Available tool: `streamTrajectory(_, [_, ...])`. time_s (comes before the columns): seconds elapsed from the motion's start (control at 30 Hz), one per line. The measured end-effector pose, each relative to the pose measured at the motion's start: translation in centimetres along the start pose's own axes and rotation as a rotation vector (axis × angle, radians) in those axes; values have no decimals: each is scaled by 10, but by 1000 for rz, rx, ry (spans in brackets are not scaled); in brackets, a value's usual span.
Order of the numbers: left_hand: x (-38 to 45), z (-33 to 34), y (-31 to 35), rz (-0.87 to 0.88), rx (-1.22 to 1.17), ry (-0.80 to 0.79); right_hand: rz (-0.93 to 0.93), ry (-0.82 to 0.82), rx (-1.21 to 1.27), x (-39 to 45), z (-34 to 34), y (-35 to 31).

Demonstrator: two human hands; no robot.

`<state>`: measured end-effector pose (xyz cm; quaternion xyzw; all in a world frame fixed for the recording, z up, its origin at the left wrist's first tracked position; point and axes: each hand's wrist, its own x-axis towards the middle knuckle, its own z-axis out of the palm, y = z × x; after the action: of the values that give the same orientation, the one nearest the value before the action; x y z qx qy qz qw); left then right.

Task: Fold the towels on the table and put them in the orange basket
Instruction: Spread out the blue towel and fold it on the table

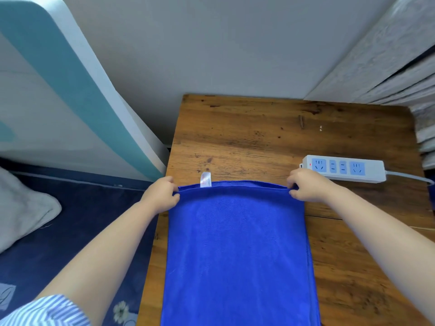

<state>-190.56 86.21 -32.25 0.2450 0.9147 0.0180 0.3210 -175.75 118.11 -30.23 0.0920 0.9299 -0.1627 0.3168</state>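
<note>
A bright blue towel (237,250) lies flat and doubled on the tabletop (259,137), its white tag (205,179) at the far edge. My left hand (162,195) and right hand (306,184) each pinch a far corner.

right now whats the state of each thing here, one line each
blue towel: lying flat on the table, folded double, far edges lined up
left hand: pinches the towel's far left corner
right hand: pinches the towel's far right corner
white tag: sticks out past the far edge
power strip: lies on the table, sockets empty, red light on
wooden table: bears towel and strip
</note>
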Motion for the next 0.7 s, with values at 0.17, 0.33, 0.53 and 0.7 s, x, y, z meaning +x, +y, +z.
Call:
streamTrajectory(0.17, [-18, 8, -3, 151, 60, 119, -102, 190, -61, -14, 8, -10])
streamTrajectory(0.33, [-47, 16, 0, -11, -420, -148, 87, -102, 497, -39, 14, -20])
streamTrajectory(0.53, [-41, 20, -6, -239, -612, -161, 212, -134, 562, -35, 14, -17])
streamTrajectory(0.7, [-11, 10, 9, -239, -255, 147, 243, 223, 253, -8, 8, -12])
